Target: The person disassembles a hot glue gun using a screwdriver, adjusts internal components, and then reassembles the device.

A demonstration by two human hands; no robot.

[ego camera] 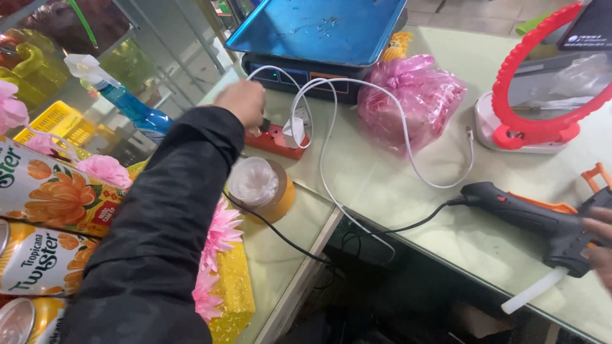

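a: where does the glue gun (542, 223) lie?
b: on the glass counter (395, 191), long axis running left to right, under the right hand (599, 245), which wraps its handle.
a: the left hand (241, 102)?
b: far across, fingers pinching a plug at the red power strip (277, 140).

Head camera, looking down, close over counter (395, 191), edges perhaps cropped

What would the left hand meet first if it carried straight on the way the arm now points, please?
Probably the dark base of the weighing scale under its blue tray; the left hand is already at the red power strip. Depth is hard to judge.
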